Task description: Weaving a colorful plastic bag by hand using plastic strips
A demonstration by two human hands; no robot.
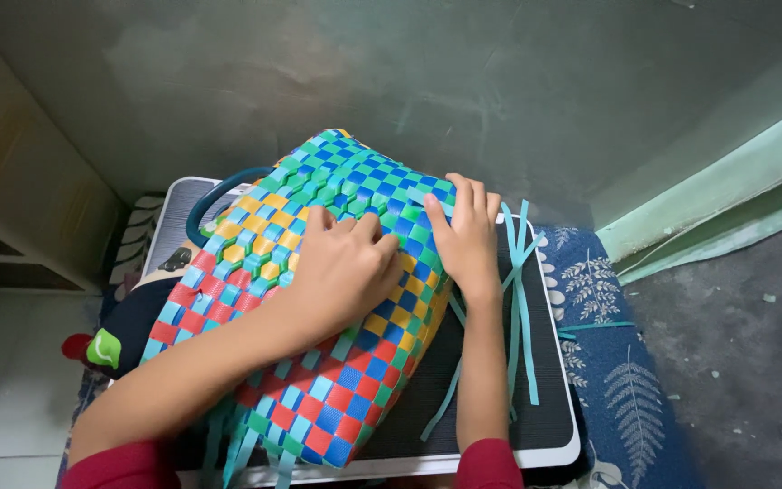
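A woven basket [300, 362] of plastic strips in blue, green, yellow and red lies on its side across a dark low table [554, 435]. My left hand [346, 267] presses flat on the upper side of the basket with fingers curled over the weave. On the basket's right edge lies my right hand [465, 235], fingers together and touching a loose strip. Both sleeves are red. Loose teal strips [518, 299] trail from under my right hand across the table. A dark teal handle [214, 195] arcs off the basket's far left side.
A blue cloth with a white leaf pattern [617, 362] lies at the table's right, on a grey floor. A green wall rises behind, and its pale green skirting [717, 181] runs at right. A red and green object [97, 349] sits at the left by a dark bundle.
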